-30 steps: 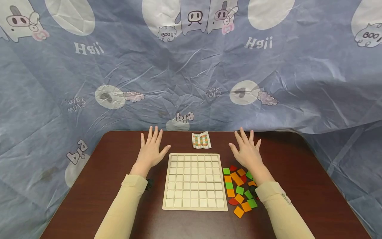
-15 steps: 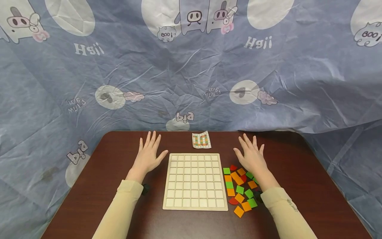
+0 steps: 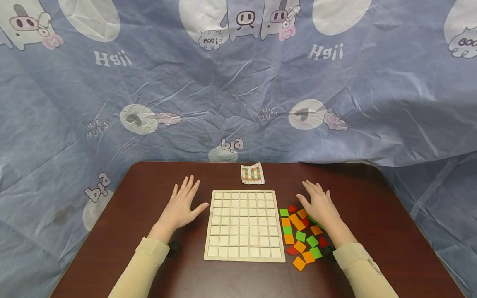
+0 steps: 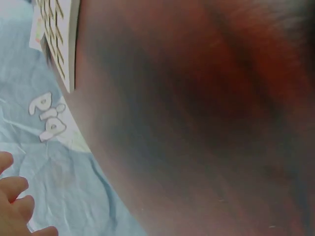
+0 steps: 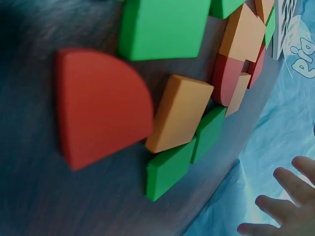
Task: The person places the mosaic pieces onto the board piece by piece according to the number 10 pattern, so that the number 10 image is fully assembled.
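My left hand point(image 3: 179, 209) has its fingers spread and holds nothing, to the left of a pale wooden grid board point(image 3: 244, 225). On the board's other side my right hand point(image 3: 321, 206), also holding nothing, reaches over the far right part of a scatter of flat coloured blocks. Among these are orange squares point(image 3: 299, 263), green squares point(image 3: 315, 253) and red quarter-round blocks point(image 3: 292, 250). The right wrist view shows a red quarter-round block point(image 5: 103, 108) close up, with the fingers point(image 5: 290, 187) apart from it. Part of the pile is hidden under the right forearm.
A small paper card point(image 3: 252, 174) printed with a coloured grid pattern lies behind the board. All of it is on a dark red-brown table point(image 3: 238, 281). A blue-grey printed cloth point(image 3: 208, 95) hangs along the table's far edge.
Both hands have drawn back toward the near side and outward, away from the board. More of the blocks beneath the right forearm now show. Board, card and blocks stay in place.
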Demonstrator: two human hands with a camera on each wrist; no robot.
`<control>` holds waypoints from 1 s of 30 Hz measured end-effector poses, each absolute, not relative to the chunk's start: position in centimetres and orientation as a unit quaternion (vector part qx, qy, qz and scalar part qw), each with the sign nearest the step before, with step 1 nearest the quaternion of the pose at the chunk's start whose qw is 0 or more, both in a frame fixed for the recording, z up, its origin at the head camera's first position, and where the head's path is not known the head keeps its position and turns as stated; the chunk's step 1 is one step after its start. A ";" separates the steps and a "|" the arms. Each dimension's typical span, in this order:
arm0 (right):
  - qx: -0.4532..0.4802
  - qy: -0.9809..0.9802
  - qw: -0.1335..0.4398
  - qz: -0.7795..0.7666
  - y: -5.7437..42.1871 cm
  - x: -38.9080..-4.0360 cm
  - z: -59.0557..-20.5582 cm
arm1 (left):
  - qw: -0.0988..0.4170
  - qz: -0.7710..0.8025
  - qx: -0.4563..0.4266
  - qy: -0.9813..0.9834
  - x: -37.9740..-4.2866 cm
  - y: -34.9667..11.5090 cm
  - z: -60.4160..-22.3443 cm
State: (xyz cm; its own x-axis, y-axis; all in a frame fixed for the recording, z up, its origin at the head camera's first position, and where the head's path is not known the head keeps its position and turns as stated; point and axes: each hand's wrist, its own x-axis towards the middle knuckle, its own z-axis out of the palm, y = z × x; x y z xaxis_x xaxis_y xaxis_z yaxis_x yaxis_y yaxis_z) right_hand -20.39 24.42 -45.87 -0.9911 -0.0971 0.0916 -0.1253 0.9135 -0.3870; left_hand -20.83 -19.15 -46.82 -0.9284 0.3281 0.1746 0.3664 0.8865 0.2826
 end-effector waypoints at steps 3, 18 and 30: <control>0.058 -0.976 0.033 0.206 24.7 -20.1 -46.1 | 0.055 -0.160 -0.188 -0.968 -20.0 -19.1 -47.0; 0.060 -0.974 0.025 0.216 25.0 -19.0 -47.0 | -0.062 -0.182 -0.206 -0.960 -16.6 -18.1 -48.4; 0.039 -0.973 -0.023 0.225 24.5 -19.0 -47.3 | -0.105 -0.205 -0.203 -0.952 -14.8 -17.3 -49.1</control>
